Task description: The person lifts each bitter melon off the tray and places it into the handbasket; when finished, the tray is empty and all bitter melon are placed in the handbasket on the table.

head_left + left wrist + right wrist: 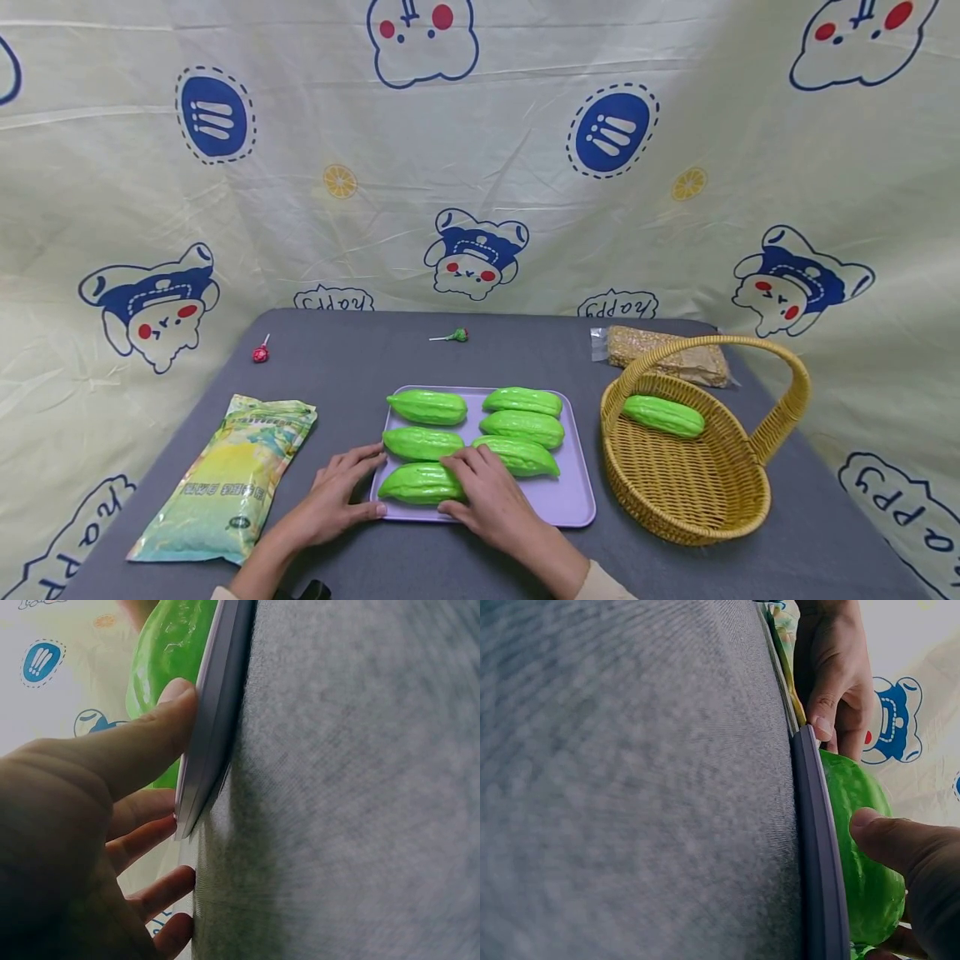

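A lilac tray (573, 492) holds several bright green bitter melons in two columns. My right hand (498, 500) grips the right end of the nearest left-column bitter melon (416, 483), thumb on its near side and fingers over the far side. In the right wrist view the thumb (885, 836) presses against this melon's green skin. My left hand (337, 492) is at the tray's left front corner, fingers spread along the side. Its thumb (161, 724) touches the tray rim in the left wrist view.
Right of the tray stands a wicker basket (686, 521) with a raised handle and one bitter melon (663, 415) inside. A yellow-green bag (225, 492) lies left. Behind are a red lollipop (260, 353), a green lollipop (460, 335) and a clear grain pack (660, 350).
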`<action>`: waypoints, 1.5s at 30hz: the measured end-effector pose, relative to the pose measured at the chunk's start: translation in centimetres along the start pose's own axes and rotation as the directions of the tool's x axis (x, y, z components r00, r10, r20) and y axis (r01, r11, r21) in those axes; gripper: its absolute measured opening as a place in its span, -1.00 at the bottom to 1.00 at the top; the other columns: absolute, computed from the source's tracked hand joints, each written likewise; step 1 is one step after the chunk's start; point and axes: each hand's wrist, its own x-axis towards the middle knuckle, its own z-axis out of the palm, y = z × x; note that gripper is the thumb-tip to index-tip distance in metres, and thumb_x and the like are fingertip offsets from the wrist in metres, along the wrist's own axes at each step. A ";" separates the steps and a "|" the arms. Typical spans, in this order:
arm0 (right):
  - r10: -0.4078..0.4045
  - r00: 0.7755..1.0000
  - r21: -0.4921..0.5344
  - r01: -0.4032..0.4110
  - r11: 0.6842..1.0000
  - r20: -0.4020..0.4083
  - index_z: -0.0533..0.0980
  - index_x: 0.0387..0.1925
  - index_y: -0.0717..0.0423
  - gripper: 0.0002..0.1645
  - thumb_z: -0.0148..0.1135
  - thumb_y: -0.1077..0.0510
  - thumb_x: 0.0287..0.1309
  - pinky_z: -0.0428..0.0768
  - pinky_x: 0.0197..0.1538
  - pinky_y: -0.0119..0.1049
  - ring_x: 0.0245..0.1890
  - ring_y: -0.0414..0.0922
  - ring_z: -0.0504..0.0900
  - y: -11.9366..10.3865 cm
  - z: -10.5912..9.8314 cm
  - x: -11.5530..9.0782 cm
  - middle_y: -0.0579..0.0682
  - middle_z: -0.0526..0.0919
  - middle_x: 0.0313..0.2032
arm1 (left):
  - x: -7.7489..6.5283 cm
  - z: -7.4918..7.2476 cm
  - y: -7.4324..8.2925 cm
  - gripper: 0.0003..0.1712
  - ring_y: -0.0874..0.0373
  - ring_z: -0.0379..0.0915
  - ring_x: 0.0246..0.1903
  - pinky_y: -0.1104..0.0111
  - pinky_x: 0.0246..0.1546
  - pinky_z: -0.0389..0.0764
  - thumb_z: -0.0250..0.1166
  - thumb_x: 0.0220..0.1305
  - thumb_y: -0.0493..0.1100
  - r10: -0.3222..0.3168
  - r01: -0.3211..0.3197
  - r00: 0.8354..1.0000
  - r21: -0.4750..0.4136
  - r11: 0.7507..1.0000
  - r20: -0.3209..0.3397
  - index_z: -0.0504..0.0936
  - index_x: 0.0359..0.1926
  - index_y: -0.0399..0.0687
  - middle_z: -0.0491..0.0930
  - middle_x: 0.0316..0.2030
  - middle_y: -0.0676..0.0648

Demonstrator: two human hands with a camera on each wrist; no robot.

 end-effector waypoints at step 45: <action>0.130 0.982 0.060 -0.123 0.991 -0.137 0.56 -0.02 0.07 -0.35 0.52 0.03 -0.26 0.49 -0.06 -0.21 -0.08 -0.14 0.47 3.2 -8.4 -1.1 -0.08 0.58 -0.10 | 0.0 0.1 -0.1 -0.21 -0.12 0.17 0.25 -0.09 0.06 0.15 0.37 0.04 0.14 -0.020 0.020 1.000 -0.007 1.000 0.007 0.41 0.26 -0.08 0.28 0.33 -0.10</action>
